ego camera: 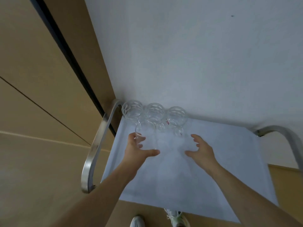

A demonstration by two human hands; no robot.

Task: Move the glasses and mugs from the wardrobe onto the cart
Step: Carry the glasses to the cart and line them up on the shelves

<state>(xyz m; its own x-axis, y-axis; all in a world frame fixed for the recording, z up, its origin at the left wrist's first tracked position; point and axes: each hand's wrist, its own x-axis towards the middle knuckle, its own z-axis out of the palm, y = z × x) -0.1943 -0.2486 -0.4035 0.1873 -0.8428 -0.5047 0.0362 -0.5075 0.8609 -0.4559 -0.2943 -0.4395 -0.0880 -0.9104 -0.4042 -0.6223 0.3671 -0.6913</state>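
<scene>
A white wall point(196, 54) fills the far side of the scene, with tan wardrobe panels point(32, 79) running along the left. Against the wall stands the cart point(93, 153), a metal-framed unit with curved rails at left and right; its top is covered by a pale cloth point(205, 169). Three patterned clear glasses stand in a row at the far edge of the cloth, just beside the wall: a left glass point(132, 108), a middle glass point(155, 112) and a right glass point(177, 116), the last bearing a small red mark. In front of the left and middle glasses stands a plain tall glass point(146, 136), upright on the cloth. The left hand point(137, 149) grips this tall glass, fingers on its left side and thumb on its near side. The right hand point(201, 149) hovers over the cloth, right of the tall glass, fingers spread and lightly curled, holding nothing. White shoes point(137, 221) show on the tan floor at the near edge.
</scene>
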